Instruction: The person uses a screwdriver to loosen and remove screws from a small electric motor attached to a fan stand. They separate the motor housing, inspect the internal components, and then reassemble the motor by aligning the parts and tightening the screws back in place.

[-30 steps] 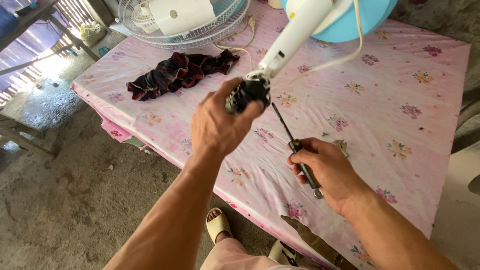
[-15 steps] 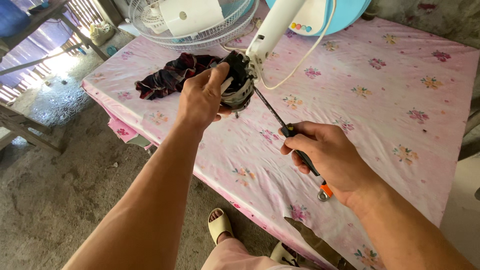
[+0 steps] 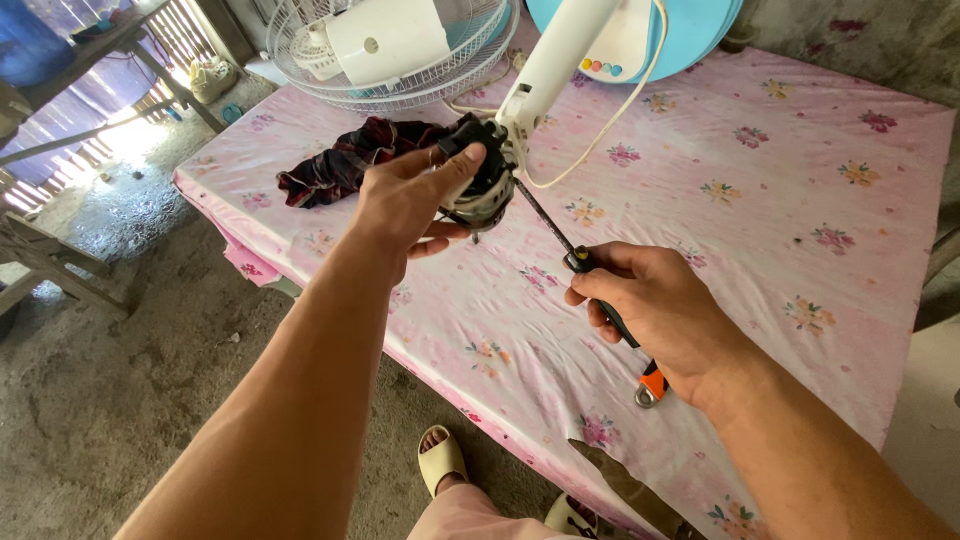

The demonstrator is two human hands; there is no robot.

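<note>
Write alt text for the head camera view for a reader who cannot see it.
A person's left hand grips a black fan motor on a white fan stand, while the right hand drives a screwdriver into it. Behind lie a dark cloth and a fan grille on the pink floral tablecloth.

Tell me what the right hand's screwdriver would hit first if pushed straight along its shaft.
The right hand aims the screwdriver up-left at the black fan motor part gripped by the left hand. The tip seems already at it; depth is unclear.
</note>
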